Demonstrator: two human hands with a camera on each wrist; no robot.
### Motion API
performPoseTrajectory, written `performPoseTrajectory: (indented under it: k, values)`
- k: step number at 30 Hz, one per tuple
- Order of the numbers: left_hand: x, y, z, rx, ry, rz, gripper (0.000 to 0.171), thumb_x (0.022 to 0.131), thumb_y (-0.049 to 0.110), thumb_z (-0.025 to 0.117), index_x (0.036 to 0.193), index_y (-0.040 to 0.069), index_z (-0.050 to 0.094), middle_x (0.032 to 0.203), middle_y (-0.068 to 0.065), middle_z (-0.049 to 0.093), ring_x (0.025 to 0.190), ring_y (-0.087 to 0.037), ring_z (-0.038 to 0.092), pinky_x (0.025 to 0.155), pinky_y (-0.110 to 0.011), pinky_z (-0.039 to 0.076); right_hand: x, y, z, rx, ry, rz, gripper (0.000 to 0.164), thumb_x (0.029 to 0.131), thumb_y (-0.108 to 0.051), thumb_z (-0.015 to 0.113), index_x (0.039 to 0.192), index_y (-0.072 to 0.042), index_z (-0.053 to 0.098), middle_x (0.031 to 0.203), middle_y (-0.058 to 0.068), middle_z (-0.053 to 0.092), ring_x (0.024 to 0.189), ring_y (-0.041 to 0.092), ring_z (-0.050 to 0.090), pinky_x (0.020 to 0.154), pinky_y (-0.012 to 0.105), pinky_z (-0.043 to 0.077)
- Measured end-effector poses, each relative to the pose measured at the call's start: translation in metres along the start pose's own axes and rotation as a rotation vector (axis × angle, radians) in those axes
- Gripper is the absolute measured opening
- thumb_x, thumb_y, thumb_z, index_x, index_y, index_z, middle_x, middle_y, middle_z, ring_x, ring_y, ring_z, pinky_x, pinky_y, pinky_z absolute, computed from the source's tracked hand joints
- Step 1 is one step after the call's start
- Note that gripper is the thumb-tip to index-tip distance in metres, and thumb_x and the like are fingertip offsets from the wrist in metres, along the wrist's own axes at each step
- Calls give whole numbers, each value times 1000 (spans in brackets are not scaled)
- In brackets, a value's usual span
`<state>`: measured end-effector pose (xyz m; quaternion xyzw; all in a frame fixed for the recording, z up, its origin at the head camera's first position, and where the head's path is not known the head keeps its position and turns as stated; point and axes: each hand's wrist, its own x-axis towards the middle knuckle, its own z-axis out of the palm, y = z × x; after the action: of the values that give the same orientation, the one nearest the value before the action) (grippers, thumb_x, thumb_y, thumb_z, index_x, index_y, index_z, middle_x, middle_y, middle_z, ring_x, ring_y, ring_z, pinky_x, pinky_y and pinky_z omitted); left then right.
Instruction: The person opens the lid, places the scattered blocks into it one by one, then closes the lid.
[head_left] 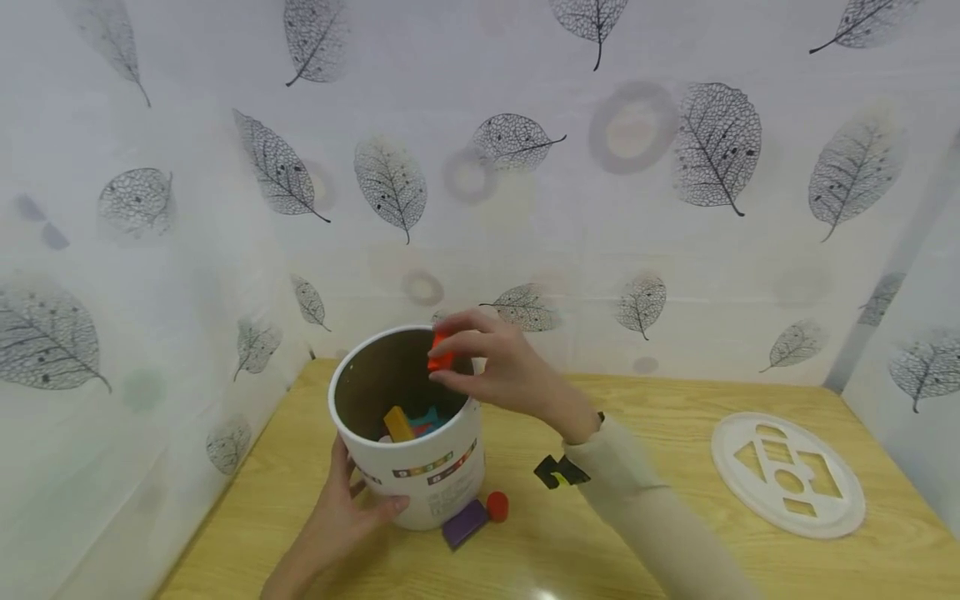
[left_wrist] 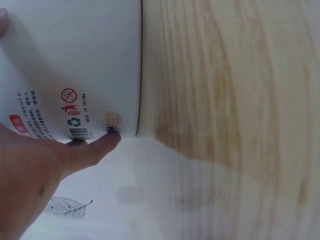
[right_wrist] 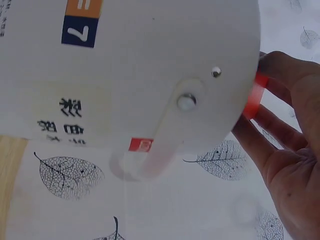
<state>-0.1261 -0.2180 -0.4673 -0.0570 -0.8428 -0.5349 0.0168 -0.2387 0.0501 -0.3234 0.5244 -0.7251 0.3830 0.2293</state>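
A white bucket [head_left: 442, 475] with printed number labels stands on the table, its top uncovered. Inside lie several toy blocks, among them a yellow block [head_left: 399, 423] and a teal one [head_left: 429, 418]. My left hand [head_left: 337, 517] holds the bucket low on its left side, the thumb spread across the front; the left wrist view shows this hand [left_wrist: 55, 165] against the printed wall. At the rim, my right hand [head_left: 502, 367] pinches a red block [head_left: 441, 352] between thumb and fingers. The right wrist view shows that red block [right_wrist: 255, 96] partly behind the rim.
A purple block [head_left: 465, 523] and a red round block [head_left: 497, 506] lie against the bucket's base. A white round lid with shaped cutouts [head_left: 813, 518] lies at the right of the wooden table [head_left: 645, 542]. Leaf-patterned sheeting [head_left: 585, 217] encloses the back and sides.
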Motion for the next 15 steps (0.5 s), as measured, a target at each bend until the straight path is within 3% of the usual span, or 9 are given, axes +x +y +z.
performPoseTrajectory:
  k: [7,15]
  values:
    - [2,-1,0,3,-2,-13,127,81,28,87,163,33,-11,172,-19,2,152,-58,15,110,-78,36,7,-4,7,36,-36,28,19,85,-10,83,103,-8,77,120,12,68,110,22,66,94,21,60]
    - [1,-1,1,-1,2,-5,128,81,26,87,164,30,-10,172,-21,3,151,-59,15,110,-78,37,12,-6,9,28,-17,21,21,84,-11,84,104,-6,77,122,14,69,113,27,68,98,25,60]
